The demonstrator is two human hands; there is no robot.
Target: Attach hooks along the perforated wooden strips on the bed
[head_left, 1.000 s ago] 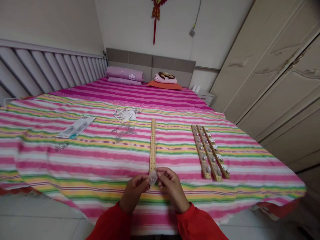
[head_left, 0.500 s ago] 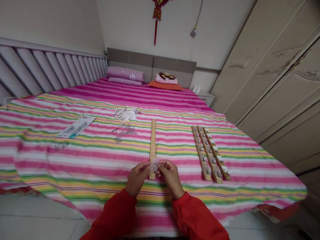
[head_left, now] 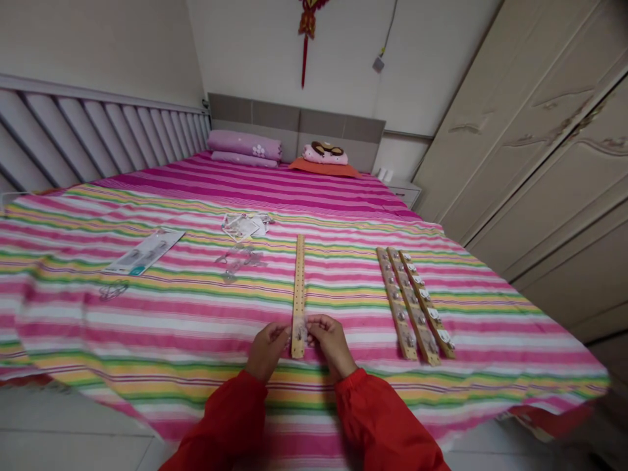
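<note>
A long wooden strip with rows of holes lies on the striped bedspread, pointing away from me. My left hand and my right hand meet at its near end, fingers pinched on a small clear hook piece that rests against the strip. Both sleeves are red.
Three wooden strips fitted with hooks lie side by side at the right. Clear hooks, opened packets and a packaging card lie at the left. A wardrobe stands at the right, pillows at the headboard.
Both hands moved forward with the small clear piece, from the bed's near edge up onto the near end of the holed strip.
</note>
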